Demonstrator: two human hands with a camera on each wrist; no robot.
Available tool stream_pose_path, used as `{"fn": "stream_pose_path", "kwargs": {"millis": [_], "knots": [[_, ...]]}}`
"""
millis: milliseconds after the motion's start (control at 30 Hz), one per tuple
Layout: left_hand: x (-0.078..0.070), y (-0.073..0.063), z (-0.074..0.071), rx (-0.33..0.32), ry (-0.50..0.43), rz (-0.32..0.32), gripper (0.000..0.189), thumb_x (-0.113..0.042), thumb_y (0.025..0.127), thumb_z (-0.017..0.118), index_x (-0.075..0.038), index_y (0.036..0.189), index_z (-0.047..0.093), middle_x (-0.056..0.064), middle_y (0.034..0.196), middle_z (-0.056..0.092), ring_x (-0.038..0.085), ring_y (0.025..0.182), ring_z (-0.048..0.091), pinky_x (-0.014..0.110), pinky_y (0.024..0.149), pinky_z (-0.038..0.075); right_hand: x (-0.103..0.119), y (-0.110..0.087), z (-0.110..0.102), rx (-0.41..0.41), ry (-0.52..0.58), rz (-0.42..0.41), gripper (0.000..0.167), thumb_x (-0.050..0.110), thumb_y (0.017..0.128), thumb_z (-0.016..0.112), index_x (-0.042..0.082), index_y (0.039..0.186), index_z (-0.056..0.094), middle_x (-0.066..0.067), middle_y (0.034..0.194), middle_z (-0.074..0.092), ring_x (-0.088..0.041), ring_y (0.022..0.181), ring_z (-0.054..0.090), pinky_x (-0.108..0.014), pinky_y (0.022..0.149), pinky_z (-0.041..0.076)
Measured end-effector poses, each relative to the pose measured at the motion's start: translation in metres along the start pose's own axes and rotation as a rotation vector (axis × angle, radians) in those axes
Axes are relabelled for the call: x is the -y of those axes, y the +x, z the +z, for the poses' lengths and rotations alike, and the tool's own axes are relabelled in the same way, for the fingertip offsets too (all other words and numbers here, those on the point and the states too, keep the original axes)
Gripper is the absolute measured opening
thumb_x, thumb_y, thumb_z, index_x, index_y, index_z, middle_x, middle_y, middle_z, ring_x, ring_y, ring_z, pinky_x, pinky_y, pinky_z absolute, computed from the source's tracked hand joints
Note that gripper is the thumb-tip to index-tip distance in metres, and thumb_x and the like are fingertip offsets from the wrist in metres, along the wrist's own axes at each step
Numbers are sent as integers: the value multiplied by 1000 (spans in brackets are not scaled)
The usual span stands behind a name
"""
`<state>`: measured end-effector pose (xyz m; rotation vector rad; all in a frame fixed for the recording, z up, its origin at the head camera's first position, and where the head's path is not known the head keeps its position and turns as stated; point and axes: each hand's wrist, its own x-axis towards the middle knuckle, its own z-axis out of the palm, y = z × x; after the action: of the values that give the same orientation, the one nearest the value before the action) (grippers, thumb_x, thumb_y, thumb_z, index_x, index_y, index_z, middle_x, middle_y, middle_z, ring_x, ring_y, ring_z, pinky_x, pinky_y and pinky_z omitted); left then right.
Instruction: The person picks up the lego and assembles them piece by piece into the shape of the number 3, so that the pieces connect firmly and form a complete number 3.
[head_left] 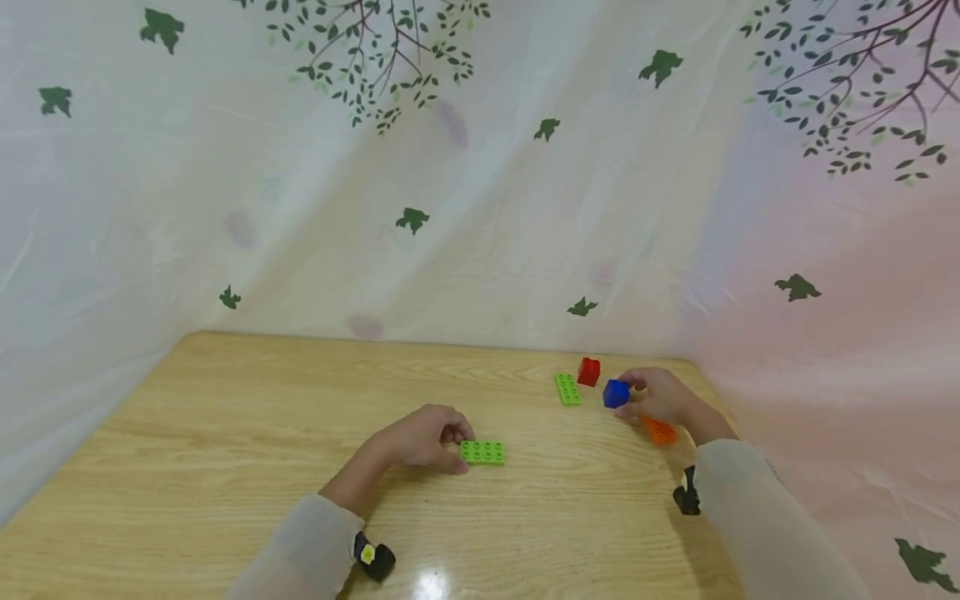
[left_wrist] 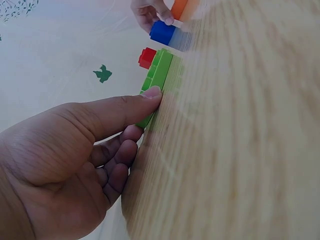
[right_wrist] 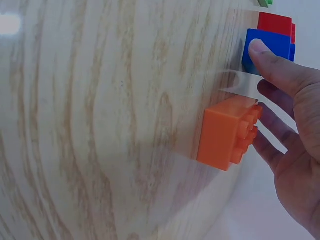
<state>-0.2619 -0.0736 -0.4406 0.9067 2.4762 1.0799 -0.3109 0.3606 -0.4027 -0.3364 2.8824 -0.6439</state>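
Note:
Near the middle of the table my left hand [head_left: 427, 437] pinches the left end of a flat light-green building brick [head_left: 482, 452], thumb on its near side. The brick lies studs up at the tabletop, its long side running left to right. Farther right, my right hand [head_left: 658, 395] pinches a blue building brick [head_left: 616, 393] between thumb and fingers. In the right wrist view, the thumb [right_wrist: 272, 62] presses the blue face. An orange studded brick [right_wrist: 220, 137] sits on the table just below the right hand, close to its curled fingers.
A red brick [head_left: 588, 372] and a second flat green brick [head_left: 567, 389] lie at the back right, left of the blue brick. The wooden table [head_left: 262, 417] ends at a hanging cloth [head_left: 480, 250] printed with leaves and branches behind and at the right.

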Motion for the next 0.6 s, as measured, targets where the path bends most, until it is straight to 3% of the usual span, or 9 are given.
{"fn": "stream_pose_path", "kwargs": {"millis": [200, 367, 600], "knots": [[1, 1, 0, -1, 4, 1, 32, -21, 82, 88, -14, 109, 71, -6, 97, 63, 14, 90, 56, 34, 83, 48, -2, -1, 1, -36, 14, -16, 52, 28, 92, 78, -1, 132, 62, -26, 131, 62, -47, 121, 55, -63, 101, 44], [2, 1, -1, 4, 1, 1, 32, -21, 83, 88, -14, 110, 71, -6, 98, 63, 14, 91, 56, 34, 84, 48, -1, -2, 0, -42, 35, -3, 52, 30, 94, 76, 1, 134, 61, -25, 133, 61, -46, 122, 55, -63, 102, 44], [1, 0, 0, 6, -15, -6, 32, -19, 83, 88, -14, 109, 71, -5, 98, 63, 14, 91, 56, 33, 84, 48, -1, -2, 1, -73, 36, -44, 53, 33, 95, 74, 1, 135, 61, -26, 132, 62, -50, 124, 54, -64, 102, 43]]}}
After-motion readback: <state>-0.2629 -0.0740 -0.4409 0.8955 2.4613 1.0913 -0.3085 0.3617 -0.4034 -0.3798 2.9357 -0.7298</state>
